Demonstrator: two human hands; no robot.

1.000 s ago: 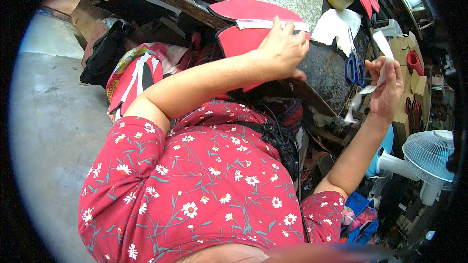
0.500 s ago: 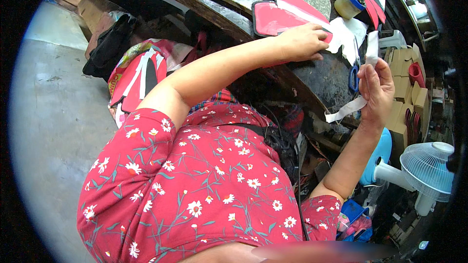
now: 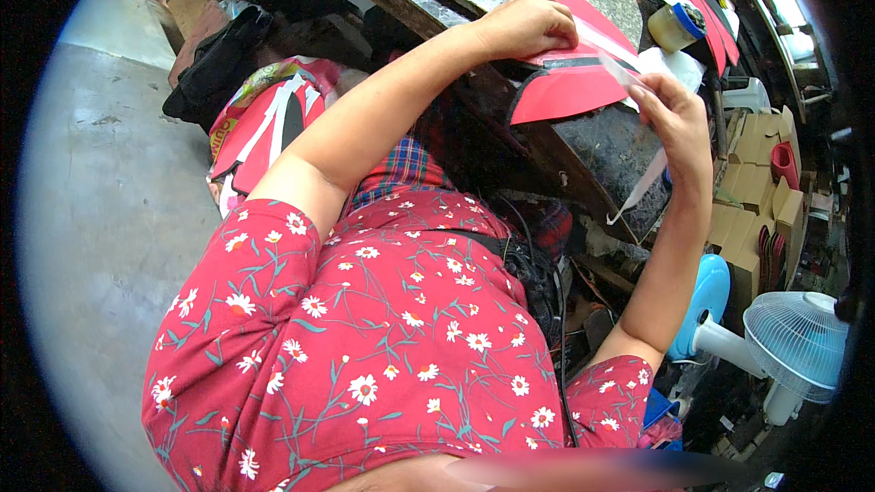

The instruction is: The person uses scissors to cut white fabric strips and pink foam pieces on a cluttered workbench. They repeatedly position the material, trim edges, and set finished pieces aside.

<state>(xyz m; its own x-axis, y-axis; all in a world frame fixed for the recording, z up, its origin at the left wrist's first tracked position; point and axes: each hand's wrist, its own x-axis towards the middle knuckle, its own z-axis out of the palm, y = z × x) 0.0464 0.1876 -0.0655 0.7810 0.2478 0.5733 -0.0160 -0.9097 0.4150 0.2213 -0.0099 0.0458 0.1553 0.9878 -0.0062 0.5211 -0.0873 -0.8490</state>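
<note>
On the worktable [image 3: 606,150] lies a red panel [image 3: 570,96] with a black edge and a black and white stripe across it. My left hand [image 3: 533,25] is closed at the panel's left side, fingers curled onto it near the stripe; the fingertips are partly hidden. A white strip of tape [image 3: 638,187] is pinched between the thumb and fingers of my right hand [image 3: 674,114]. One end of that strip reaches over the panel beside the stripe, and its tail hangs below my hand. White paper or cloth [image 3: 670,64] lies behind my right hand.
A jar with a blue rim [image 3: 676,27] stands at the far right of the worktable, near more red panels [image 3: 702,18]. Cardboard boxes [image 3: 752,164] and a blue and white fan [image 3: 793,346] are to the right. Another red panel [image 3: 260,128] rests on a bag at left.
The red panel has been turned, its striped part now nearer me. My left hand has moved left and curled; my right hand has brought the tape strip left, over the panel.
</note>
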